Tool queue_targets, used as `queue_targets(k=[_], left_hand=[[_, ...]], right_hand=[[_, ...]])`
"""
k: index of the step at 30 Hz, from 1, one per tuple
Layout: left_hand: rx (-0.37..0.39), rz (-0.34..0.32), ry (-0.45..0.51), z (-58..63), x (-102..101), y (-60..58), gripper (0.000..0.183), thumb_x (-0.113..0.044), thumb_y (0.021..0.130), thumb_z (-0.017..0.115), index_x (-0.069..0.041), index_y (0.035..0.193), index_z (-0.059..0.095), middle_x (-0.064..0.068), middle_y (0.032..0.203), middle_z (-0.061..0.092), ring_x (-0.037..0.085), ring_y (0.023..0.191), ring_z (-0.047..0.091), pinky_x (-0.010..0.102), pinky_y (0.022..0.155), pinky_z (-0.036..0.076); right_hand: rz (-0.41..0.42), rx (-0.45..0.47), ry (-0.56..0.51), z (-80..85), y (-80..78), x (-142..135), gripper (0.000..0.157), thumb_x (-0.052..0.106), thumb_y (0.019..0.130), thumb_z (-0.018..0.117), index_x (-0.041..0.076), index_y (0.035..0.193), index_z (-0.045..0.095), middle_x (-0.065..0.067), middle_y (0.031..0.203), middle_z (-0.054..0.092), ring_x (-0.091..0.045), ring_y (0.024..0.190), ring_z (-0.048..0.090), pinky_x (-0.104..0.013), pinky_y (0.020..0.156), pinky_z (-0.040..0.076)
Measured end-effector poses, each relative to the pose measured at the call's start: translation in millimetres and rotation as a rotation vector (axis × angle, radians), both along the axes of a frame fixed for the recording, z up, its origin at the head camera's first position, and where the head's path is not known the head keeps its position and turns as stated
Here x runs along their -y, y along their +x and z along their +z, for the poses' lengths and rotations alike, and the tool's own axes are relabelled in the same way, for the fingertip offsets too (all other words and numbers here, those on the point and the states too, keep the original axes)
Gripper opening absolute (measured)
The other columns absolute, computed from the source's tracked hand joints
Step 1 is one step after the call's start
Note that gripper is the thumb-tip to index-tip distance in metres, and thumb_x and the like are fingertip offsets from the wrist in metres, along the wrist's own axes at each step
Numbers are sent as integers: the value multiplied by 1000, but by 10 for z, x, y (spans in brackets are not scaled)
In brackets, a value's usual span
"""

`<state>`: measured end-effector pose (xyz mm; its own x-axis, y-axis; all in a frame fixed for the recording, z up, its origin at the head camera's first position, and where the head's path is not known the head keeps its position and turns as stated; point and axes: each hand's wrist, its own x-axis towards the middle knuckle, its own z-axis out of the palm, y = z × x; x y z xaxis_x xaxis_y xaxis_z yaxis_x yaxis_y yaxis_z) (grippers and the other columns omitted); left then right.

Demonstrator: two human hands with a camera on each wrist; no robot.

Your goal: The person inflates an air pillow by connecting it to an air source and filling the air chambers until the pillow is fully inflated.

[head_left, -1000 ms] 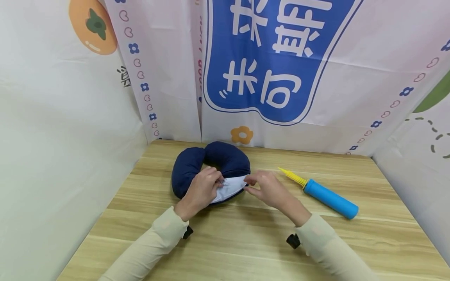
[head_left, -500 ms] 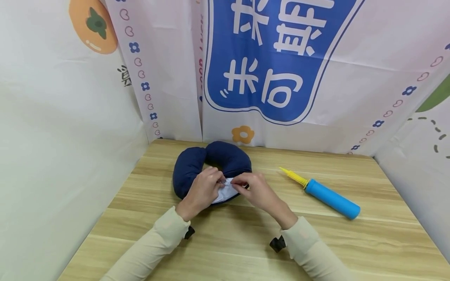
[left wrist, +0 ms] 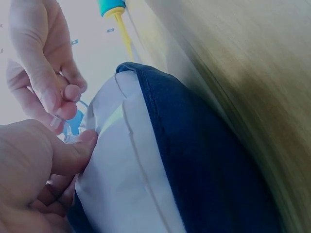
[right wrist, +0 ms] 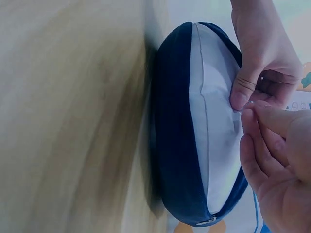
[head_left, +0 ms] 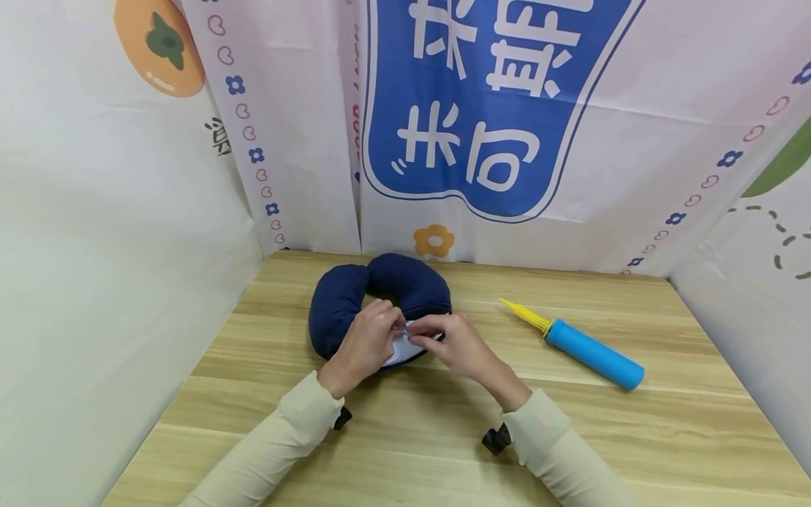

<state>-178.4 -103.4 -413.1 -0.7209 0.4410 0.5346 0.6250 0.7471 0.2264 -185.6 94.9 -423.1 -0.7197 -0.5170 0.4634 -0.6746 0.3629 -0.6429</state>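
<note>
Head view: the pillow (head_left: 412, 285), navy and U-shaped, lies on the table (head_left: 405, 451) just left of the frame centre. A white liner (head_left: 403, 351) shows through the gap in its cover, along the lower edge. The left hand (head_left: 366, 338) lies over the lower left part of the pillow and grips the liner; the right hand (head_left: 461, 345) meets it from the right, thumb and forefinger brought narrowly together. The blue pump (head_left: 592, 353) lies right of centre, yellow nozzle toward the upper left, apart from both hands. The printed backdrop (head_left: 304, 141) fills the upper frame.

Left wrist view: the liner and navy cover occupy the lower centre. A clear valve (left wrist: 71, 138) is seen left of centre. At lower left, the left thumb presses the liner beside the valve, with the fingers curled below. At upper left, the right hand pinches the valve's clear end. The pump enters at the top edge.

Right wrist view: the pillow stands on end in the centre. Both hands meet at right of centre; their fingertips hide the valve. A zip pull (right wrist: 209, 221) is at lower centre.
</note>
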Motion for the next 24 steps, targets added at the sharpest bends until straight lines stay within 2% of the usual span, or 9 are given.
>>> queue_targets(k=[7, 18, 24], left_hand=[[-3, 2, -53, -22, -39, 23, 16, 6, 79, 72, -10, 81, 68, 2, 77, 59, 15, 73, 54, 26, 67, 50], [-25, -13, -73, -43, -42, 31, 17, 6, 80, 70, -10, 82, 67, 3, 78, 58, 16, 71, 53, 25, 64, 48], [-28, -23, -86, -60, -47, 31, 19, 8, 80, 68, -10, 82, 65, 3, 77, 56, 15, 70, 50, 24, 64, 45]], right_hand=[[-42, 42, 2, -101, -13, 43, 17, 21, 81, 77, 13, 96, 74, 5, 87, 75, 0, 76, 68, -17, 65, 55], [-106, 38, 1, -93, -6, 114, 11, 21, 82, 75, 12, 89, 75, 3, 83, 74, -1, 70, 67, -16, 60, 53], [-157, -50, 23, -114, 11, 161, 8, 21, 81, 77, 14, 84, 75, 3, 79, 74, -1, 68, 66, -13, 60, 52]])
